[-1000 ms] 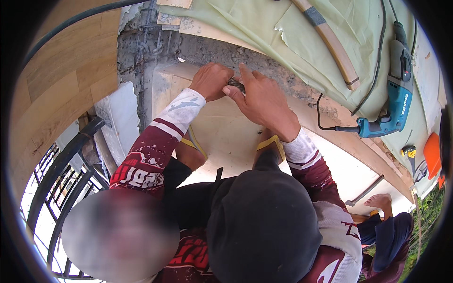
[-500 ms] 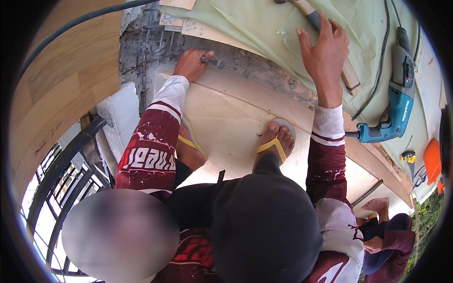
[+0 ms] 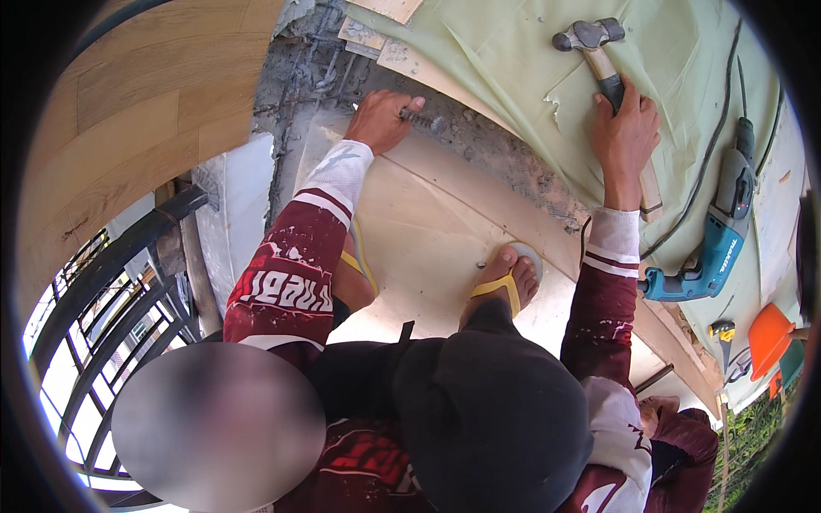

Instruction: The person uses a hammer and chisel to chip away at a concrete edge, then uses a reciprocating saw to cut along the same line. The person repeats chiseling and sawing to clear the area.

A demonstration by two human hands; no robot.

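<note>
My left hand (image 3: 379, 121) is closed around a short ribbed steel rod (image 3: 425, 120). The rod's blunt end sticks out to the right past my thumb; its other end is mostly hidden by the hand. Beneath and beyond it runs a strip of broken, rough concrete (image 3: 479, 137). At the right, my right hand (image 3: 627, 141) grips a hammer (image 3: 598, 64) by its wooden handle, which has a dark wrapped band. The hammer's metal head lies farther off, on a pale green sheet (image 3: 513, 64).
A teal power tool (image 3: 723, 248) with a cord lies right of the hammer. Exposed bars and rubble (image 3: 312, 64) are at far left, beside wood-look tiles (image 3: 162, 94). Black metal railing (image 3: 120, 274) stands left. Another person (image 3: 684, 445) sits lower right, near an orange object (image 3: 770, 342).
My right hand, spread over the hammer before, has closed on its handle. My left hand still holds the rod. The whole view has shifted, bringing the hammer head into sight.
</note>
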